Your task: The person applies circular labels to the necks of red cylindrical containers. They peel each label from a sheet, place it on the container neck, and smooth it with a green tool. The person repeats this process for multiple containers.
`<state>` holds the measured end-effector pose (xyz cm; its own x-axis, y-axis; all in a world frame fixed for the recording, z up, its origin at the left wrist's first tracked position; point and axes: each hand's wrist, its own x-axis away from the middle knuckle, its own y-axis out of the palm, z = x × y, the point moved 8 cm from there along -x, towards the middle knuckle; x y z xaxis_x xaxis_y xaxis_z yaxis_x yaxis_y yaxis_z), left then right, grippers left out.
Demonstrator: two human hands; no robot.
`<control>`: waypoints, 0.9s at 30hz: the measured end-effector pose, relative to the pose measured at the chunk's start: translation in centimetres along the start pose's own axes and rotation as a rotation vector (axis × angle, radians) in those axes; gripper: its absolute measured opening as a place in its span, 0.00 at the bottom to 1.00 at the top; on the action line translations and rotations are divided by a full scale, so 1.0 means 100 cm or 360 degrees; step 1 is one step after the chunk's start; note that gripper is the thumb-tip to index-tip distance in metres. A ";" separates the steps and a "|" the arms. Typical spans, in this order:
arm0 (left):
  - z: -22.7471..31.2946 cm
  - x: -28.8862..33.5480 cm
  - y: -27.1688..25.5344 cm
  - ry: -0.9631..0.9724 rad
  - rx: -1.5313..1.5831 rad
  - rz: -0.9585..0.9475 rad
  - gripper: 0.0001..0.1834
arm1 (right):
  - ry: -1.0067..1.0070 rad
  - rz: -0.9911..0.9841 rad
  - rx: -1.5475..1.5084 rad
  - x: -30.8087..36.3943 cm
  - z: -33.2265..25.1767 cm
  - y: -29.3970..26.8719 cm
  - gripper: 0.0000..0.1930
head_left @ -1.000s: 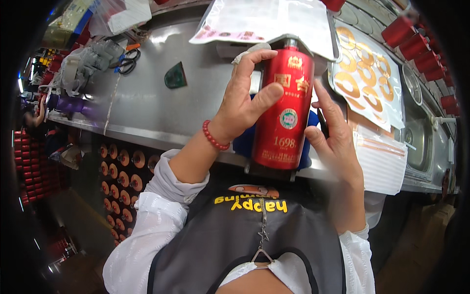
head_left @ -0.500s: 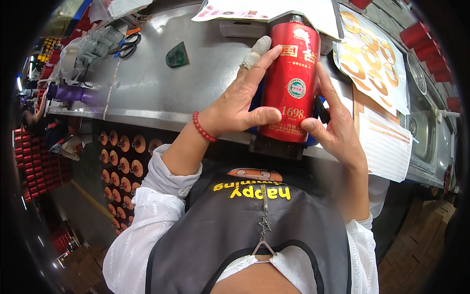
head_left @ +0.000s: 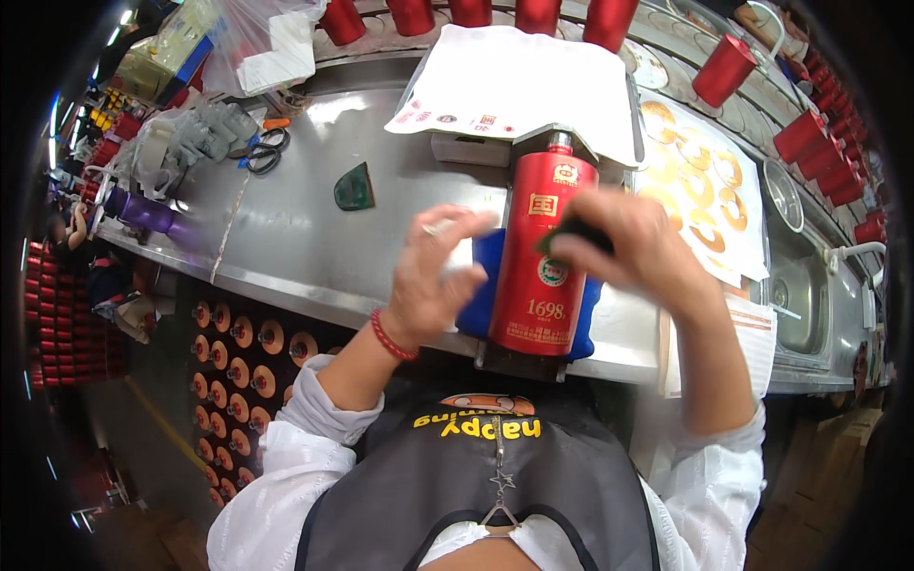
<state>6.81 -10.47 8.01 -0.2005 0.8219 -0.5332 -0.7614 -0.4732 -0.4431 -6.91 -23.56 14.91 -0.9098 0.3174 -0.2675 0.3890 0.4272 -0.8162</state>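
Observation:
A red bottle (head_left: 541,309) with gold and white print lies on its back over a blue pad (head_left: 487,271), its neck pointing away from me. My right hand (head_left: 640,249) is closed over the bottle's middle, gripping a dark, flat scraper (head_left: 577,234) partly hidden by the fingers. Just left of the bottle, my left hand (head_left: 428,276) hovers with fingers apart and nothing in it; motion blurs it slightly. A green flat piece (head_left: 355,187) rests on the metal table (head_left: 295,224) further left.
Behind the bottle lies a white decal sheet (head_left: 524,81). Gold ring decals (head_left: 700,181) are on a sheet at right, beside a sink (head_left: 804,309). Scissors (head_left: 268,150) and a purple bottle (head_left: 143,211) are at left. Several red bottles (head_left: 728,71) line the back.
Both hands have come off the bottle's sides. My right hand now holds the dark scraper over its front; my left has moved away leftward. The view has shifted, showing more of the back.

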 end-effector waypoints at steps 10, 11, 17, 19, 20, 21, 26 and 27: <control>-0.197 0.018 -0.112 -0.0970 -0.1531 -0.0112 0.34 | -0.0079 0.0383 0.0306 -0.032 0.023 -0.021 0.10; -0.203 0.015 -0.112 -0.1058 -0.1506 -0.0172 0.36 | -0.0224 0.0722 0.0738 -0.030 0.015 -0.035 0.09; -0.202 0.007 -0.125 -0.0918 -0.0724 0.0061 0.27 | -0.0558 0.0025 0.0005 0.021 -0.068 0.020 0.06; -0.184 0.000 -0.107 -0.1003 0.0298 0.0219 0.24 | 0.0027 0.0361 0.0145 0.016 0.003 0.005 0.05; -0.148 -0.012 -0.092 -0.0989 0.0547 0.0203 0.21 | 0.0448 0.0591 -0.0016 0.022 0.043 -0.008 0.06; -0.113 -0.027 -0.076 -0.0928 0.0804 0.0263 0.17 | 0.0865 0.0814 -0.0175 0.033 0.073 -0.016 0.07; -0.018 -0.070 0.036 -0.0740 0.1116 -0.0159 0.15 | 0.0769 0.0993 -0.0858 0.027 0.042 0.016 0.10; -0.023 -0.068 0.042 -0.0663 0.1019 -0.0141 0.15 | 0.0750 0.1032 -0.0686 0.027 0.040 0.019 0.11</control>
<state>6.38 -18.80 8.08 -0.2413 0.9598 -0.1436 -0.9684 -0.2285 0.1000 -9.23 -25.27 10.55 -0.3774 0.8784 -0.2931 0.9104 0.2939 -0.2913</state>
